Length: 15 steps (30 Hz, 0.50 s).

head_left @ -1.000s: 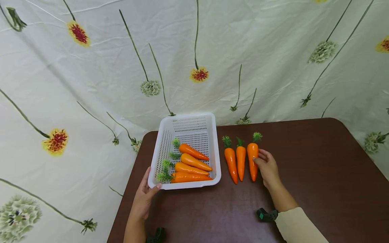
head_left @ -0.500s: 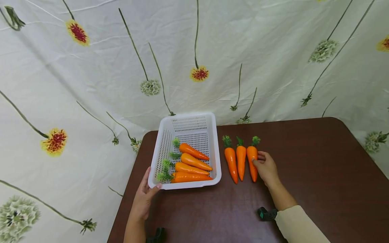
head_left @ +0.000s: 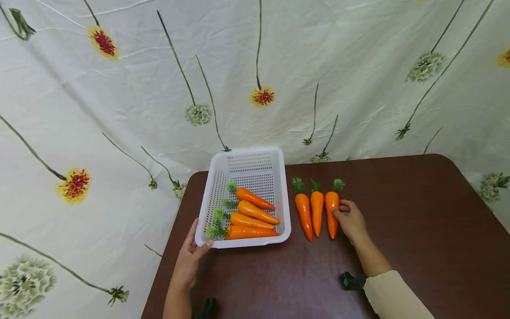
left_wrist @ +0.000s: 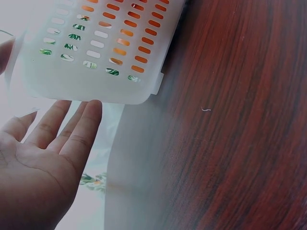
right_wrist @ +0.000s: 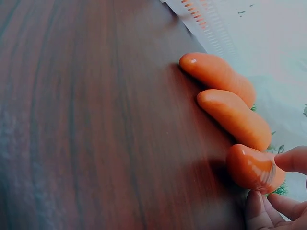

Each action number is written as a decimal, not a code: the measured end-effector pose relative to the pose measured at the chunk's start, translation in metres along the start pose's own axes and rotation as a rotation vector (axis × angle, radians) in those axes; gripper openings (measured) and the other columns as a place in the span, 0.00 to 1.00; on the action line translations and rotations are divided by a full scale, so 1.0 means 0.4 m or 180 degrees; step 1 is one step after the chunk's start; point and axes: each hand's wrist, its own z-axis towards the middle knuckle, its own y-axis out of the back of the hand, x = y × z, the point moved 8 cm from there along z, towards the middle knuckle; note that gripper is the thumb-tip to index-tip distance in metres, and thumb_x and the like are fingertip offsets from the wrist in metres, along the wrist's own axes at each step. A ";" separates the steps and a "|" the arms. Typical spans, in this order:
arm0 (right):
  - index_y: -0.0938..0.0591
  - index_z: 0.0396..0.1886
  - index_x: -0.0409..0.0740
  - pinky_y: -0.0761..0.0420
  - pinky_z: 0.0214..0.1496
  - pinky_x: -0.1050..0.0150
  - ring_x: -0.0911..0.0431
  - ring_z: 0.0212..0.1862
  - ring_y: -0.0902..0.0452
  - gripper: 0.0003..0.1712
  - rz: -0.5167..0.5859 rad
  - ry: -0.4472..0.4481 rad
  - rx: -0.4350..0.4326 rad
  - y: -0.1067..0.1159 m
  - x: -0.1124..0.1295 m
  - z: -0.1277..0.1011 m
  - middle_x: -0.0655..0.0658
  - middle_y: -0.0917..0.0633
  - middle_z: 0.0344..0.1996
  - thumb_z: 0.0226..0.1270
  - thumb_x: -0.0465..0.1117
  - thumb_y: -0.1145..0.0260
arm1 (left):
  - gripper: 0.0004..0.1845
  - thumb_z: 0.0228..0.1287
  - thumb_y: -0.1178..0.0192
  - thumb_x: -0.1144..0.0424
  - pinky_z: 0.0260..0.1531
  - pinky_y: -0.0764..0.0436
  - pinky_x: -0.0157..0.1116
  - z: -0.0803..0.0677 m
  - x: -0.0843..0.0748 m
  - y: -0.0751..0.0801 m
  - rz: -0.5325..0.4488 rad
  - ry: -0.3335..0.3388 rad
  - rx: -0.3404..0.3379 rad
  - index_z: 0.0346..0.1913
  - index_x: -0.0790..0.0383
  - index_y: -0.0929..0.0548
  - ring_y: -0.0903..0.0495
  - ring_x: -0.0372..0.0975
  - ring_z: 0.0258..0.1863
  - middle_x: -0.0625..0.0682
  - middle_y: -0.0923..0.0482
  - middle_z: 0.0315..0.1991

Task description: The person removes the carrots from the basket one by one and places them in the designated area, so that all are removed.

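A white perforated plastic basket (head_left: 244, 241) stands on the table with several orange carrots (head_left: 255, 212) with green tops lying in its near half. My left hand (head_left: 188, 261) holds its near left corner, thumb at the front rim and fingers along the left side; in the left wrist view the fingertips (left_wrist: 91, 111) meet the lower edge. Right of the basket, 3 carrots lie side by side, tops pointing away. My right hand (head_left: 351, 221) pinches the rightmost carrot (head_left: 332, 208) between thumb and fingers. The middle carrot (head_left: 317, 208) and left carrot (head_left: 303, 212) lie untouched.
The dark brown table (head_left: 422, 212) reaches out to the right and toward me. A white cloth (head_left: 358, 88) with printed flowers hangs behind it and on the left. Each wrist wears a black band, such as the right one (head_left: 352, 281).
The rightmost carrot has slid slightly toward me with the right hand, its leafy top tilting left and then back right. The left hand and the basket have stayed put.
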 end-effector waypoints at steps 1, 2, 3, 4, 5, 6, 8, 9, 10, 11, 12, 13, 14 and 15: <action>0.39 0.76 0.36 0.26 0.65 0.46 0.38 0.67 0.31 0.37 -0.0001 -0.0007 -0.0003 0.000 0.000 0.000 0.31 0.29 0.67 0.74 0.46 0.41 | 0.47 0.69 0.37 0.66 0.54 0.23 0.22 0.000 0.000 0.000 -0.0005 -0.0002 -0.0004 0.81 0.35 0.50 0.24 0.26 0.59 0.52 0.43 0.80; 0.39 0.76 0.36 0.26 0.65 0.46 0.38 0.67 0.31 0.37 0.0012 -0.0018 -0.0003 0.001 -0.001 0.001 0.31 0.29 0.67 0.75 0.46 0.41 | 0.47 0.69 0.36 0.66 0.54 0.23 0.22 0.001 0.001 0.000 -0.0003 -0.0010 -0.0012 0.81 0.35 0.50 0.24 0.26 0.59 0.52 0.43 0.80; 0.39 0.76 0.36 0.26 0.65 0.46 0.38 0.67 0.31 0.37 0.0019 -0.0022 -0.0008 0.001 -0.001 0.001 0.31 0.29 0.67 0.75 0.46 0.41 | 0.47 0.69 0.36 0.65 0.54 0.23 0.22 0.001 0.001 0.000 -0.0006 -0.0016 -0.0013 0.81 0.36 0.50 0.23 0.26 0.58 0.53 0.43 0.80; 0.39 0.76 0.36 0.26 0.64 0.46 0.38 0.67 0.31 0.37 0.0019 -0.0021 -0.0013 0.002 0.000 0.000 0.31 0.29 0.68 0.74 0.46 0.41 | 0.47 0.68 0.35 0.65 0.54 0.23 0.22 0.002 0.001 0.000 -0.0008 -0.0018 -0.0021 0.81 0.37 0.50 0.23 0.26 0.58 0.53 0.43 0.80; 0.39 0.76 0.36 0.26 0.64 0.47 0.38 0.67 0.31 0.37 0.0013 -0.0006 -0.0021 0.003 0.001 0.000 0.30 0.29 0.68 0.75 0.46 0.41 | 0.47 0.68 0.35 0.65 0.54 0.23 0.22 0.003 0.002 0.001 -0.0013 -0.0012 -0.0028 0.81 0.36 0.50 0.23 0.26 0.58 0.53 0.43 0.80; 0.39 0.76 0.35 0.25 0.63 0.47 0.38 0.67 0.31 0.37 0.0015 0.0002 -0.0038 0.004 0.002 0.000 0.30 0.30 0.68 0.75 0.46 0.41 | 0.47 0.68 0.35 0.65 0.54 0.22 0.22 0.003 0.002 0.001 -0.0012 -0.0014 -0.0036 0.81 0.35 0.49 0.23 0.25 0.58 0.53 0.43 0.79; 0.38 0.76 0.35 0.25 0.62 0.49 0.38 0.66 0.30 0.36 0.0025 0.0016 -0.0079 0.007 0.003 -0.001 0.30 0.31 0.68 0.74 0.46 0.41 | 0.46 0.68 0.35 0.64 0.54 0.22 0.23 0.003 0.002 0.002 0.0003 -0.0012 -0.0044 0.80 0.32 0.49 0.23 0.25 0.58 0.52 0.43 0.79; 0.38 0.75 0.35 0.24 0.61 0.50 0.38 0.65 0.30 0.36 0.0027 0.0028 -0.0106 0.008 0.004 -0.002 0.30 0.31 0.68 0.74 0.46 0.41 | 0.46 0.68 0.35 0.64 0.54 0.23 0.23 0.003 0.003 0.003 0.0005 -0.0005 -0.0045 0.80 0.31 0.48 0.23 0.25 0.58 0.52 0.43 0.79; 0.37 0.75 0.35 0.24 0.59 0.52 0.39 0.65 0.30 0.36 0.0024 0.0043 -0.0134 0.010 0.005 -0.003 0.31 0.32 0.68 0.74 0.46 0.40 | 0.46 0.68 0.35 0.64 0.54 0.22 0.23 0.003 0.003 0.004 0.0009 0.0001 -0.0052 0.79 0.30 0.48 0.23 0.24 0.58 0.51 0.42 0.79; 0.36 0.74 0.35 0.23 0.57 0.54 0.39 0.64 0.30 0.35 0.0031 0.0049 -0.0157 0.011 0.005 -0.003 0.31 0.32 0.68 0.74 0.46 0.40 | 0.46 0.68 0.35 0.64 0.55 0.23 0.23 0.003 0.003 0.004 0.0016 0.0004 -0.0054 0.79 0.29 0.48 0.23 0.24 0.58 0.51 0.42 0.79; 0.36 0.74 0.36 0.24 0.56 0.56 0.40 0.64 0.30 0.34 0.0044 0.0045 -0.0181 0.012 0.004 -0.003 0.32 0.33 0.68 0.74 0.45 0.40 | 0.46 0.68 0.35 0.64 0.55 0.23 0.23 0.002 0.003 0.005 0.0023 0.0008 -0.0059 0.79 0.29 0.48 0.24 0.24 0.58 0.50 0.42 0.79; 0.35 0.74 0.36 0.24 0.54 0.58 0.41 0.63 0.30 0.34 0.0056 0.0050 -0.0199 0.013 0.004 -0.004 0.32 0.33 0.68 0.74 0.45 0.40 | 0.46 0.68 0.35 0.64 0.55 0.23 0.23 0.002 0.004 0.005 0.0029 0.0015 -0.0060 0.79 0.29 0.48 0.24 0.24 0.59 0.50 0.42 0.79; 0.35 0.74 0.36 0.24 0.53 0.60 0.41 0.63 0.30 0.34 0.0075 0.0065 -0.0219 0.014 0.004 -0.004 0.32 0.33 0.68 0.74 0.45 0.40 | 0.46 0.68 0.35 0.64 0.55 0.23 0.23 0.002 0.003 0.006 0.0036 0.0012 -0.0067 0.79 0.29 0.48 0.24 0.24 0.59 0.50 0.42 0.79; 0.35 0.74 0.37 0.24 0.51 0.62 0.42 0.63 0.30 0.34 0.0094 0.0071 -0.0230 0.015 0.003 -0.004 0.33 0.34 0.68 0.74 0.45 0.40 | 0.46 0.68 0.35 0.64 0.55 0.23 0.23 0.002 0.003 0.006 0.0040 0.0017 -0.0067 0.79 0.30 0.48 0.24 0.25 0.59 0.50 0.42 0.79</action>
